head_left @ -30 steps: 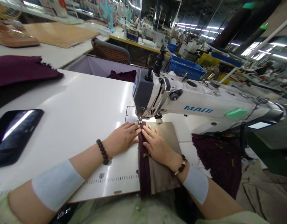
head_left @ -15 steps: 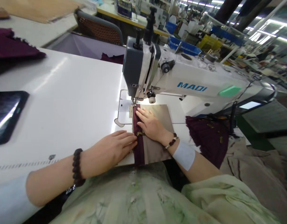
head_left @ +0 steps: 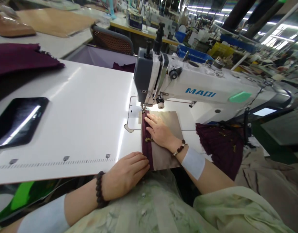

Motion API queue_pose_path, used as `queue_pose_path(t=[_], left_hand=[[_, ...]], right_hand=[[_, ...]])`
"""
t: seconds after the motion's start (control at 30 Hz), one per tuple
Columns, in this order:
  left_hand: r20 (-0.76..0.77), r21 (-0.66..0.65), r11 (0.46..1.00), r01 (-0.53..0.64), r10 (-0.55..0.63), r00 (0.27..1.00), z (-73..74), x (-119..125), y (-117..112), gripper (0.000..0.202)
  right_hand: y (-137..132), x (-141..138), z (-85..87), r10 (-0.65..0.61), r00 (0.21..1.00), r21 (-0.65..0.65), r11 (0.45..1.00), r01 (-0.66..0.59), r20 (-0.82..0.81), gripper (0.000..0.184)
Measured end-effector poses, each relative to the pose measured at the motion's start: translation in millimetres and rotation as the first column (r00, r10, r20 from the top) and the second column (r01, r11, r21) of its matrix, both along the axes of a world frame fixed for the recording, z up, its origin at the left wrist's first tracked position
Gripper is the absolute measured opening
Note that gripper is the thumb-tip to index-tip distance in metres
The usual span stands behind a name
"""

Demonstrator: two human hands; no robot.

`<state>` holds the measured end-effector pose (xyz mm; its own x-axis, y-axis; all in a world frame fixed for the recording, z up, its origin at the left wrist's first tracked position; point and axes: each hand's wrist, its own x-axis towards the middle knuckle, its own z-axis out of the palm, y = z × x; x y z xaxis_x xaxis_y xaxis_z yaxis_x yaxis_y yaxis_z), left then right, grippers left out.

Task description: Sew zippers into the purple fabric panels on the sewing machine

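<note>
A tan fabric piece with a maroon zipper strip along its left edge lies under the needle of a white sewing machine. My right hand lies flat on the tan fabric beside the zipper, fingers stretched toward the presser foot. My left hand rests at the table's front edge, its fingertips touching the near end of the zipper strip, fingers extended and holding nothing. Both wrists wear dark bead bracelets.
A black tablet lies on the white table at the left. Maroon cloth sits at the far left and a maroon pile hangs to the right. A chair and blue crates stand behind.
My left hand has slid back from beside the needle to the table's front edge at the strip's near end. My right hand stays flat on the fabric.
</note>
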<state>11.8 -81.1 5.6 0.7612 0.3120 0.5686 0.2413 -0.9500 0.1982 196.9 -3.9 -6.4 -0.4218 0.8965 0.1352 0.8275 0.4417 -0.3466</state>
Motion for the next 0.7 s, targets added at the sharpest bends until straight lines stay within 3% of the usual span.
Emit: queue_pose_path(t=[0.3, 0.4, 0.47, 0.53, 0.57, 0.6, 0.63, 0.67, 0.7], left_hand=[[-0.076, -0.080, 0.996, 0.027, -0.033, 0.997, -9.0, 0.4, -3.4, 0.028], [-0.144, -0.121, 0.992, 0.026, -0.043, 0.989, -3.3, -4.2, -3.6, 0.024], [-0.186, -0.099, 0.995, -0.027, 0.008, 0.983, 9.3, -25.6, 8.4, 0.024], [-0.205, -0.003, 0.974, -0.228, 0.223, 0.953, 30.5, -68.9, 31.6, 0.027], [-0.227, 0.060, 0.912, -0.406, 0.409, 0.884, 43.9, -98.1, 45.3, 0.028], [-0.236, 0.130, 0.792, -0.597, 0.609, 0.757, 58.0, -130.7, 58.7, 0.029], [-0.264, 0.179, 0.593, -0.785, 0.798, 0.542, 71.8, -164.6, 70.7, 0.033], [-0.313, 0.204, 0.367, -0.907, 0.903, 0.295, 83.8, -197.8, 80.6, 0.037], [-0.365, 0.227, 0.182, -0.957, 0.927, 0.089, 92.8, -228.4, 88.3, 0.042]], right_hand=[[-2.9, -1.4, 1.8, -0.008, 0.999, -0.030, 1.000, 0.009, 0.047, 0.045], [-3.1, -1.9, 0.0, -0.007, 0.998, -0.023, 1.000, 0.008, 0.063, 0.045], [-3.4, -1.5, -3.4, -0.007, 0.997, 0.000, 1.000, 0.007, 0.075, 0.044], [-3.0, 0.1, -9.7, 0.004, 0.997, 0.037, 0.999, -0.007, 0.081, 0.044], [-2.2, 1.3, -14.1, 0.016, 0.996, 0.060, 0.998, -0.021, 0.083, 0.044], [-1.0, 2.8, -19.1, 0.024, 0.996, 0.092, 0.995, -0.031, 0.084, 0.044], [0.4, 4.3, -24.5, 0.031, 0.996, 0.127, 0.991, -0.042, 0.086, 0.044], [2.0, 5.8, -29.9, 0.034, 0.996, 0.164, 0.985, -0.048, 0.088, 0.045], [3.6, 7.3, -35.1, 0.040, 0.995, 0.204, 0.977, -0.057, 0.087, 0.045]])
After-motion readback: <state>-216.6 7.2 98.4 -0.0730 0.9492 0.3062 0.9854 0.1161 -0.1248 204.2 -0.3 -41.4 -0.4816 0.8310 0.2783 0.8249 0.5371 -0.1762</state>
